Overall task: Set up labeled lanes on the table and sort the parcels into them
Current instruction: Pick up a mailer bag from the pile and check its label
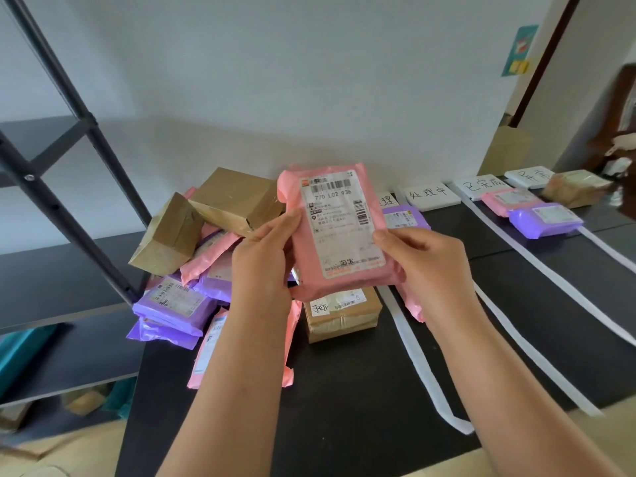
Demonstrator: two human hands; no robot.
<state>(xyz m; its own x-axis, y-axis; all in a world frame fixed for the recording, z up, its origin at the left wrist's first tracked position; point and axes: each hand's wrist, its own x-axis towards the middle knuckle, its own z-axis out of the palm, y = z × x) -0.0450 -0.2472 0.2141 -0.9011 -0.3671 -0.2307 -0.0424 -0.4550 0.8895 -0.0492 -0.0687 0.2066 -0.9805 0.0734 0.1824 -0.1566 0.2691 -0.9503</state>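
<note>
Gripping a pink parcel (339,232) by its side edges, the left hand (265,259) and right hand (423,263) are holding it up over the black table (344,407), label toward the camera — it is blocking part of the parcel heap (206,235) behind. A brown box (344,315) is sitting just beneath (half covered). White tape strips (418,366) are marking lanes rightward, handwritten cards (428,196) at their heads, a purple parcel (545,220) lying in one.

Soft, even daylight, bright enough; faint shadow band across wall (275,98); fisheye bends shelf posts (69,82) left; far-right edge smeared.
</note>
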